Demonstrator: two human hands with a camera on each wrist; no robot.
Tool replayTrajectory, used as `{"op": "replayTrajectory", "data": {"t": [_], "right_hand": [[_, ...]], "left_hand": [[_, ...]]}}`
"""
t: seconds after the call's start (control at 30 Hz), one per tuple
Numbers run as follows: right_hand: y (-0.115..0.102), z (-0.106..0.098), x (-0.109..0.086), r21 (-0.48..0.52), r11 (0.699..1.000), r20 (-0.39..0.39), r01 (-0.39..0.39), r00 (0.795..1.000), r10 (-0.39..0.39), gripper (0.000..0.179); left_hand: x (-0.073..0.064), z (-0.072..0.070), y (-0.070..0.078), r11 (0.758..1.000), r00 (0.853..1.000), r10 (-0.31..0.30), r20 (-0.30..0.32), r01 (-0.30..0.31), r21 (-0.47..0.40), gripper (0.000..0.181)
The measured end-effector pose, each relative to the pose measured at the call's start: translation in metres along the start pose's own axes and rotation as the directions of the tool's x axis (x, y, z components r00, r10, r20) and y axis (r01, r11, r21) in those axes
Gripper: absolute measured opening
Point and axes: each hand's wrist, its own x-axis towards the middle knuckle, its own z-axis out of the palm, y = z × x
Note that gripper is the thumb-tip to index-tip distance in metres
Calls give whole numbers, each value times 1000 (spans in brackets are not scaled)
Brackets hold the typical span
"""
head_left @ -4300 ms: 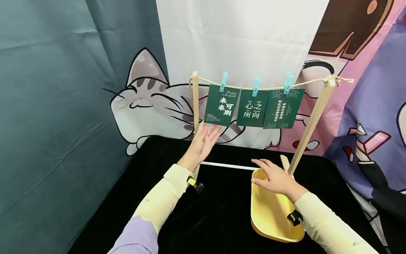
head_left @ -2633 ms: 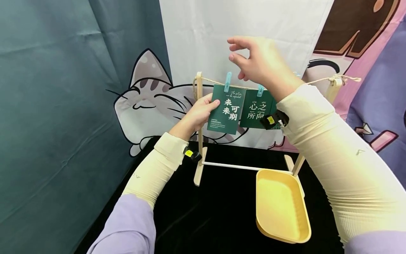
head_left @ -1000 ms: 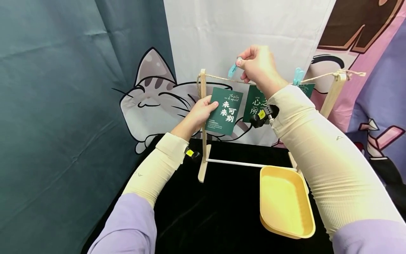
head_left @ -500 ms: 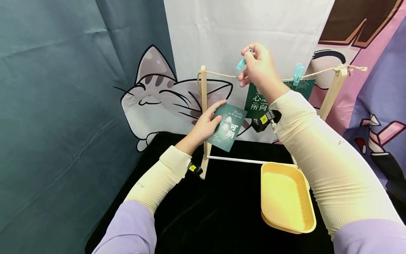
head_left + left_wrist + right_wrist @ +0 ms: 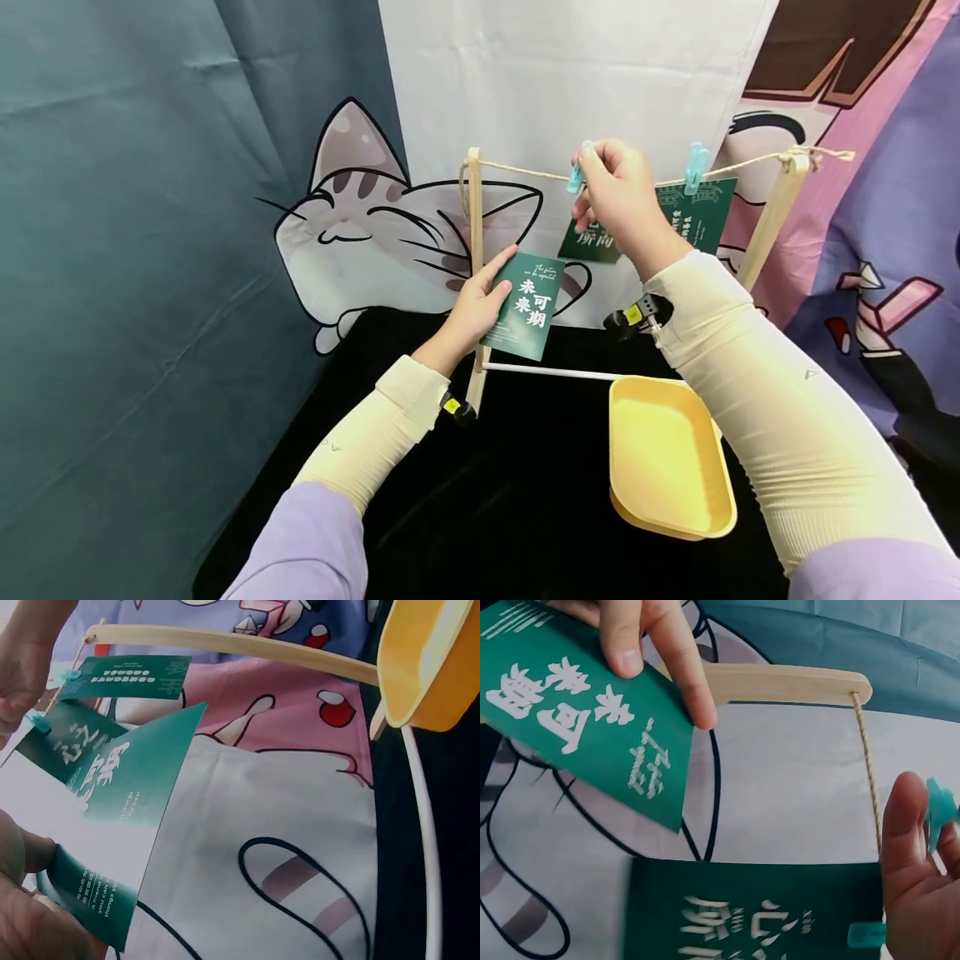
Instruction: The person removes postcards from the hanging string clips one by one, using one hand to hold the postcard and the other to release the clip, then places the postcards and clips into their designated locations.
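My left hand (image 5: 477, 312) pinches a green card (image 5: 531, 308) with white lettering by its left edge, below the rope and apart from it. In the right wrist view that hand's thumb and fingers lie on the card's top edge. My right hand (image 5: 618, 187) pinches a light blue clothespin (image 5: 576, 177) at the rope (image 5: 525, 172). Partly behind this hand hangs a second green card (image 5: 588, 242); its clothespin (image 5: 866, 934) shows in the right wrist view. Further right, another clothespin (image 5: 696, 167) holds a third green card (image 5: 697, 215).
The rope runs between two wooden posts, left (image 5: 476, 217) and right (image 5: 772, 225), joined low down by a white rod (image 5: 555, 372). A yellow tray (image 5: 667, 458) stands at the front right on the black cloth (image 5: 465, 517). Printed cloth hangs behind.
The right hand took the left clothespin off the rope, lifted it, then lowered it back toward the rope. The left hand took hold of the freed card and brought it down.
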Motion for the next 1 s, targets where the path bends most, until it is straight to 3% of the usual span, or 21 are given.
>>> {"op": "replayTrajectory", "data": {"t": [0.2, 0.3, 0.6, 0.83, 1.0], "right_hand": [[24, -6, -18, -49, 989, 93, 138, 987, -133, 21], [33, -9, -24, -31, 987, 107, 155, 983, -151, 20], [58, -24, -37, 1, 994, 98, 106, 990, -106, 30], [86, -39, -53, -21, 998, 74, 58, 996, -56, 35], [110, -49, -64, -33, 999, 66, 29, 997, -27, 37]], "left_hand": [[-6, 1, -16, 999, 998, -52, -22, 52, 6, 55], [-8, 2, -23, 998, 997, -70, -30, 70, 7, 55], [-15, 13, -43, 992, 992, -121, -22, 121, -37, 55], [-26, 19, -62, 974, 975, -221, -30, 219, -52, 54], [-34, 18, -74, 966, 965, -255, -55, 253, -48, 51]]}}
